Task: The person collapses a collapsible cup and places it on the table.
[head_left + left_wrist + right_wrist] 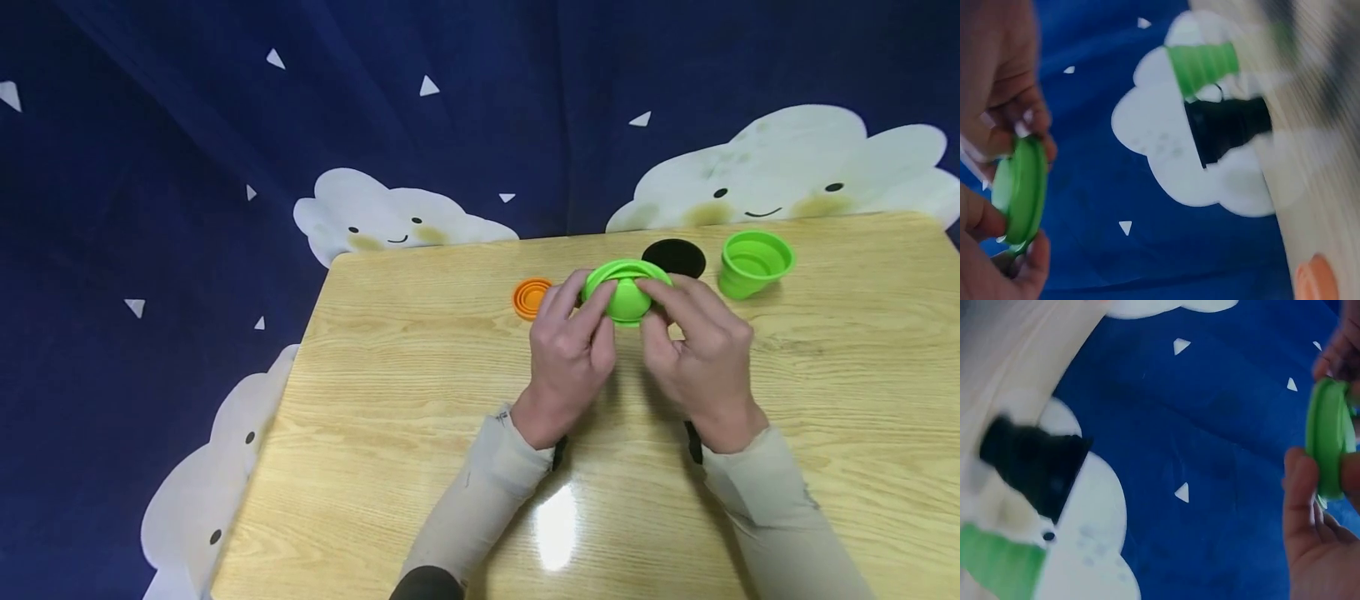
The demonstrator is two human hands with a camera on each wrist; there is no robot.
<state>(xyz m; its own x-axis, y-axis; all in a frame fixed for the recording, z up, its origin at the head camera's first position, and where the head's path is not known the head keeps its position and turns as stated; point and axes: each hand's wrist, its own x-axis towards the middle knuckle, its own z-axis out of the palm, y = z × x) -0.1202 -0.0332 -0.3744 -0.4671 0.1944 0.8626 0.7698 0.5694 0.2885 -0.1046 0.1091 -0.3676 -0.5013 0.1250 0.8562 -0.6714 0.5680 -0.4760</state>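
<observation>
Fingers of the left hand [573,346] and right hand [701,346] clamp the green disc [628,305] between them, pinching its opposite edges over a wood-grained bench [375,400]. Fingertips from both sides meet its domed middle, close to the far rim. Apparently a cup folded flat, the disc looks light and thin-walled, with the soft give of silicone: likely to bend rather than crack, though its smooth skin may slide under a loose pinch. The thick rim, probably its stiffest part, seems the surest hold, one set of fingers at each side; the dome would likely yield under a push. Just left of the left fingers lies the orange cup [532,297], folded into rings; just beyond the right fingers stands the black cup [677,257] and, farther right, the green cup [756,263], both opened out.
</observation>
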